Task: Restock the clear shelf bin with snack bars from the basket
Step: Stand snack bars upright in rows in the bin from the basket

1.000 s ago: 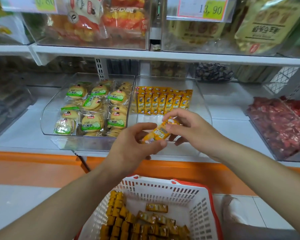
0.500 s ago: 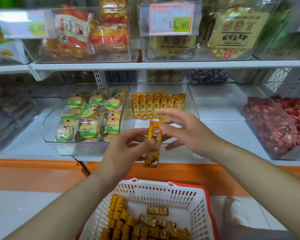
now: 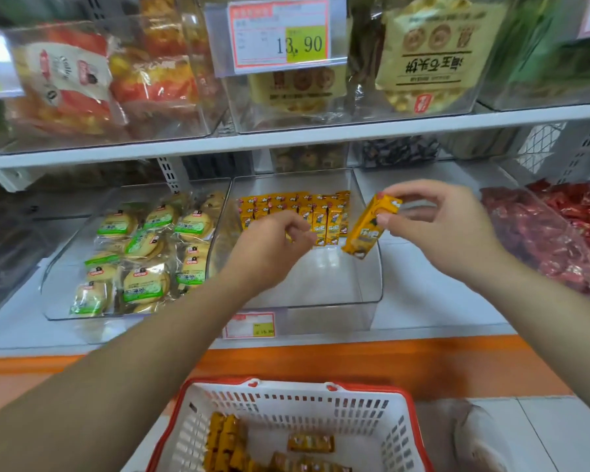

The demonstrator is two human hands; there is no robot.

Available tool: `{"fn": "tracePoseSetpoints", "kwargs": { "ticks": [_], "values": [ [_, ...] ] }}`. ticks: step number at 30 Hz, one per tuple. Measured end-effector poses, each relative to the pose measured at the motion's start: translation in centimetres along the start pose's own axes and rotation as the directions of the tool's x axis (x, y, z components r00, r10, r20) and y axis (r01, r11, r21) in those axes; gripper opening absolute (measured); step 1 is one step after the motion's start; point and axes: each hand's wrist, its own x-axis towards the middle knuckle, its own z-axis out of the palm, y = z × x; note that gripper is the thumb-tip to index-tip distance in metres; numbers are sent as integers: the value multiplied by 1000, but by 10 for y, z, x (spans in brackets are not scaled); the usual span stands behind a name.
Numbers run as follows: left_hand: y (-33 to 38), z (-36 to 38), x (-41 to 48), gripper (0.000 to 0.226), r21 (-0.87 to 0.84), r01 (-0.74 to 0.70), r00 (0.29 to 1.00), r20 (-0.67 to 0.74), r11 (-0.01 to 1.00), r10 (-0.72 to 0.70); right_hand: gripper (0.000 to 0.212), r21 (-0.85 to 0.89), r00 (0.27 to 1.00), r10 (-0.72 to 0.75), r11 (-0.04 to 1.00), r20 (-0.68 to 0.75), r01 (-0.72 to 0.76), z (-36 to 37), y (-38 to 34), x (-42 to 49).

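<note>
White shelf (image 3: 423, 301), clear shelf bin (image 3: 338, 281), cookie bin (image 3: 62, 267), red-sweets bin (image 3: 559, 253)

Bare left hand (image 3: 269, 248), bare left forearm (image 3: 133, 362), bare right hand (image 3: 436, 226), bare right forearm (image 3: 542, 308), blurred pale shoe (image 3: 477, 437)

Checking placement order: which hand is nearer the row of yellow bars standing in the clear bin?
Left. The left hand is at the row of bars, overlapping its front; the right hand holds a bar off to the row's right.
</note>
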Motion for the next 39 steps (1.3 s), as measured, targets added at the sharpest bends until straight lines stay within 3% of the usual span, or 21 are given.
{"fn": "tracePoseSetpoints", "kwargs": {
  "ticks": [4,10,14,18,25,28,32,34,36,39],
  "values": [
    [-12,32,67,32,309,-160,987,24,937,161,29,-217,993,-120,969,11,120,7,11,36],
    [-30,77,118,61,419,-202,967,-57,885,247,31,-579,974,-150,785,169,222,22,37,96],
    [-47,92,131,51,429,-230,964,-24,874,266,30,-650,958,-154,708,240,277,28,46,123],
    [-66,92,133,39,382,-206,958,-108,901,265,32,-718,955,-93,640,281,273,38,47,140],
    [-69,94,132,38,311,-172,961,-158,935,229,28,-777,948,143,613,284,141,63,53,165],
    [-73,98,129,42,306,-171,957,-176,936,233,29,-801,905,252,582,343,142,74,58,172],
    [-74,100,129,43,297,-170,954,-190,940,233,27,-869,879,312,455,362,196,82,60,176],
    [-74,101,130,43,303,-162,954,-197,939,228,29,-863,862,337,465,379,197,80,59,176],
    [-73,101,128,45,317,-159,953,-197,935,229,36,-825,883,301,544,360,151,73,55,168],
    [-71,100,127,50,363,-162,956,-173,918,238,47,-816,977,66,563,203,131,57,52,129]
  ]
}}
